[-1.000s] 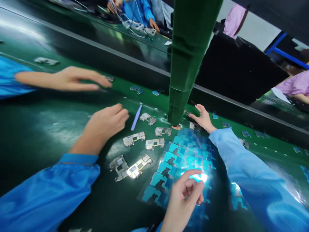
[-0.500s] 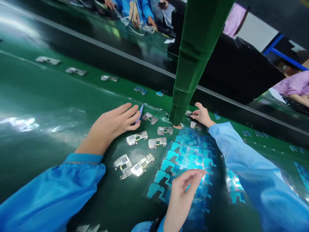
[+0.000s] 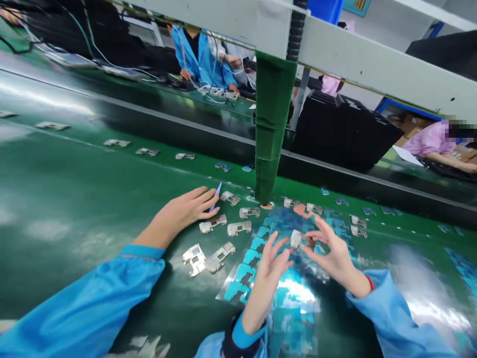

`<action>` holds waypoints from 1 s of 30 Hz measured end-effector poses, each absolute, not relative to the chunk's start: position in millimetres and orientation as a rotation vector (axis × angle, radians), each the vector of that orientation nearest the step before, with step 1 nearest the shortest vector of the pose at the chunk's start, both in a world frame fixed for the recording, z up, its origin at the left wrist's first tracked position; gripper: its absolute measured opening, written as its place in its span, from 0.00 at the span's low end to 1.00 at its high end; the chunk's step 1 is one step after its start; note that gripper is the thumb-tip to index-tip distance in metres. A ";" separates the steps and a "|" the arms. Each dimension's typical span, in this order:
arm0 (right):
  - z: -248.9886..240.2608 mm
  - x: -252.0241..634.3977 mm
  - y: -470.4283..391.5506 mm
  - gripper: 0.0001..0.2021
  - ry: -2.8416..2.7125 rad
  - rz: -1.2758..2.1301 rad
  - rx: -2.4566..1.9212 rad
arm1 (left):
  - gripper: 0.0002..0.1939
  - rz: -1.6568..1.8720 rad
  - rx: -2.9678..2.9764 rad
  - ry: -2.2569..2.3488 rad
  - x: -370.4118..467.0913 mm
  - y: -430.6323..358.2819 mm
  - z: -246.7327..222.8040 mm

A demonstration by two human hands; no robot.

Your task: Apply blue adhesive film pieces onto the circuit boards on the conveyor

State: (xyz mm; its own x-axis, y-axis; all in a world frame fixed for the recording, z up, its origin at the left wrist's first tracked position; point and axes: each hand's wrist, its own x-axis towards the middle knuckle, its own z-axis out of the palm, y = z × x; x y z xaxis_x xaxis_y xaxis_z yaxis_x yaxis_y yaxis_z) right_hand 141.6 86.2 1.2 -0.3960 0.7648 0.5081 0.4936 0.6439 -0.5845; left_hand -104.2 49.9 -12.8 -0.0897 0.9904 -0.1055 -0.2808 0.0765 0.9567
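While a row of silver circuit boards (image 3: 117, 143) lies along the back of the green tabletop (image 3: 93, 214), a co-worker's blue sleeve (image 3: 85, 303) comes in from the left. The co-worker's hand (image 3: 177, 215) is palm down with its fingers loosely spread, right by a thin purple stick (image 3: 218, 191). Around there lie six more silver boards (image 3: 239, 228), and the front two are very close together. Next comes a clear sheet (image 3: 222, 294) with shiny blue shapes on it. Above it is the person's left hand (image 3: 268, 268), with its fingers a bit bent. They are near the left edge of a small circuit board (image 3: 297, 238), but I cannot tell if they pinch it. This board is up over the sheet, between the two hands. The right hand (image 3: 335, 254) grasps its right end with thumb and fingers. Farther right, two silver boards (image 3: 358, 230) lie just beside each other, near small blue boards (image 3: 368, 211) at the back.
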 end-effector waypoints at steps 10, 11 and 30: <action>7.5 162.8 9.2 0.40 -2.095 0.381 -0.892 | 0.22 0.922 0.750 0.985 -33.3 3.2 6.5; 12.5 165.2 7.1 0.37 -2.018 0.314 -0.922 | 0.23 0.941 0.731 1.013 -33.6 2.7 7.4; 27.9 168.7 23.0 0.04 -1.217 1.168 -1.331 | 0.16 1.191 0.693 1.273 -22.0 -2.5 15.3</action>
